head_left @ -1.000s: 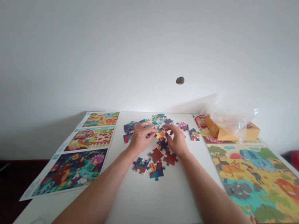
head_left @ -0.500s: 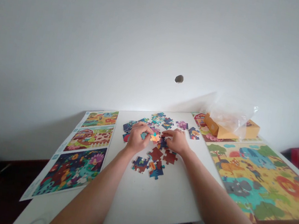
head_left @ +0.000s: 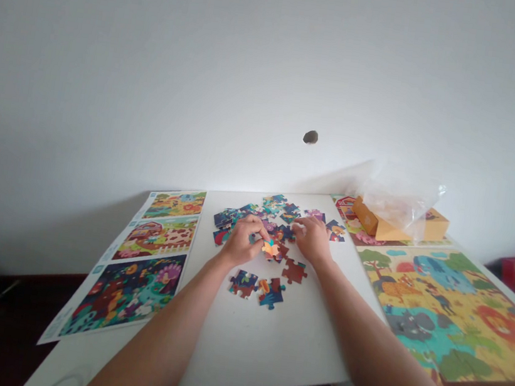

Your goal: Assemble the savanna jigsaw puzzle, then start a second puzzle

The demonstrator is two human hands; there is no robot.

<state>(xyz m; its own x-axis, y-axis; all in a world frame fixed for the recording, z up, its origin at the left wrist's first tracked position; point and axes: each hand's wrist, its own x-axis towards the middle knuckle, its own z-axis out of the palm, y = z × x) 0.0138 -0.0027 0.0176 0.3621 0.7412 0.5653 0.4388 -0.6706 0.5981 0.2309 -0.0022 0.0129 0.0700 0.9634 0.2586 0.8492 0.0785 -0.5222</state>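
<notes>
My left hand (head_left: 245, 241) pinches an orange puzzle piece (head_left: 270, 250) between thumb and fingertips, just over the loose pieces. My right hand (head_left: 313, 238) is at the right side of the pile, its fingers slightly parted and bent near dark blue pieces (head_left: 286, 233); nothing shows in them. Between the hands and beyond them spreads the pile of colourful pieces (head_left: 248, 209). Closer to me lie a brown piece (head_left: 294, 272), a blue and brown piece (head_left: 243, 283) and a blue piece with orange (head_left: 271, 292).
A sheet of three pictures (head_left: 135, 291) lies on the left of the white table (head_left: 265, 352). On the right is an assembled animal puzzle (head_left: 451, 307). Behind it, a yellow box (head_left: 436, 228) and a clear plastic bag (head_left: 399, 196) rest near the wall.
My left hand has moved slightly right and nearer to me with the orange piece. My right hand has shifted right and away, uncovering pieces in the middle.
</notes>
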